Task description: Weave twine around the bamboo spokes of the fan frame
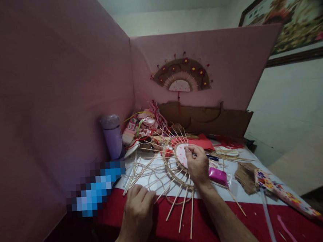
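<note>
A wheel-like frame of thin wooden sticks [180, 210] spreads out from a white disc with pink dots [181, 157]. Rings of braided twine [168, 171] circle the disc across the sticks. My right hand [198, 166] is closed at the disc's right side, thumb and fingertips pressed on it and hiding part of it. Lower left, my left hand [138, 208] is curled beside the near-left stick ends, one stick tip meeting its thumb side. What lies inside its fingers is hidden. Loose twine [153, 172] loops on the white sheet between the left hand and the frame.
A finished-looking fan [184, 74] hangs on the pink partition [229, 58]. Behind the frame lie cardboard [205, 118], red paper [203, 141] and a pile of yarn [154, 116]. A purple tumbler [112, 140] stands left. At right are a magenta packet [217, 176] and a floral strip [286, 193].
</note>
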Demonstrator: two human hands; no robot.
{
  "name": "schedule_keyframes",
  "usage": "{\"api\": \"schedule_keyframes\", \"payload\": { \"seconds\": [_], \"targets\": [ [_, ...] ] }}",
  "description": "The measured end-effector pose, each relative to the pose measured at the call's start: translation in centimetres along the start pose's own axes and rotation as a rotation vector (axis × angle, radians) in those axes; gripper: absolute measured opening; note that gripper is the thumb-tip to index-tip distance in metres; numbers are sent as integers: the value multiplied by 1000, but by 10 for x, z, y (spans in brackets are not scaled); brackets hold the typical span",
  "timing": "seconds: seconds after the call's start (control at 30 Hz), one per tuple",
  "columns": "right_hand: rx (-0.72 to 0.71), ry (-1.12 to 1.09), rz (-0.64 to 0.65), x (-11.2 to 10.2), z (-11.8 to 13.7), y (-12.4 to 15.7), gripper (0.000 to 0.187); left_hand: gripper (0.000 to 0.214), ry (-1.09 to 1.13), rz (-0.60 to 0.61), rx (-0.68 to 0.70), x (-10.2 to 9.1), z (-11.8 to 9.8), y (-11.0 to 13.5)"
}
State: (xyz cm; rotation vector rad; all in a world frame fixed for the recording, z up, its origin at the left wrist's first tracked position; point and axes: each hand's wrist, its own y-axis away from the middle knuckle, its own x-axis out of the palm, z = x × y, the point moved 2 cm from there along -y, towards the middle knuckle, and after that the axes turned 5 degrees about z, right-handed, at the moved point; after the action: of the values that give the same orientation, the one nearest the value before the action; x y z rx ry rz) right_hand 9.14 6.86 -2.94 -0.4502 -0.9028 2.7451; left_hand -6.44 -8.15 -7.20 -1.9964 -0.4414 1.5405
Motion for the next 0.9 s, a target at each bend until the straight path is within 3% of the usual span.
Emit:
{"api": "schedule_keyframes", "payload": {
  "seconds": [0.3,0.6,0.7,0.77,0.9],
  "targets": [
    [-3,-23,1,-1,0,0,23,17,-2,82,-42,2,1,1],
    [4,-11,-5,-1,1,0,25,19,0,68,-32,-1,-1,3],
    [10,-14,3,-1,1,0,26,12,-106,-21,-50,-13,4,7],
    [13,-16,10,-1,1,0,26,21,-268,-91,-97,-27,12,12],
    [11,-30,21,-1,3,1,25,41,-576,-59,-268,-55,31,28]
  ]
}}
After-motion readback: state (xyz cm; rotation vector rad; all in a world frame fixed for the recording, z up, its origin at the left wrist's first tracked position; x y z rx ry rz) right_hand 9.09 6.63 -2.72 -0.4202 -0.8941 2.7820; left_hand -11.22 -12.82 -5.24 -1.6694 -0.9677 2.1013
